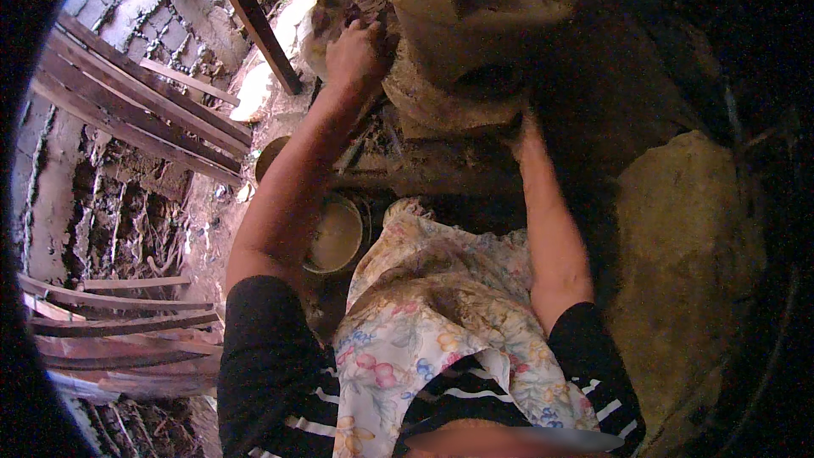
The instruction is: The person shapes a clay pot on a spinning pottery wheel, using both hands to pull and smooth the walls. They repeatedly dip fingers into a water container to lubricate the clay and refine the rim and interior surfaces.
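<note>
A grey-brown clay vessel (441, 34), shaped like a stove with raised lugs on its rim and an opening low in its side, stands upright on a rough base (441, 125). My left hand (360, 51) is just left of it, fingers curled down on a dark, lumpy mass that I cannot make out clearly. My right hand (524, 119) reaches to the lower right edge of the vessel and its base, in shadow; its fingers are hidden. A floral cloth (441, 288) covers my front and lap.
A round bucket (333, 237) with murky contents sits below my left forearm. A wooden post (263, 34) and crossbar frame the upper left. Wooden slats (144, 102) and a block wall (119, 0) are at the left. A large tan sheet-like surface (670, 263) lies at the right.
</note>
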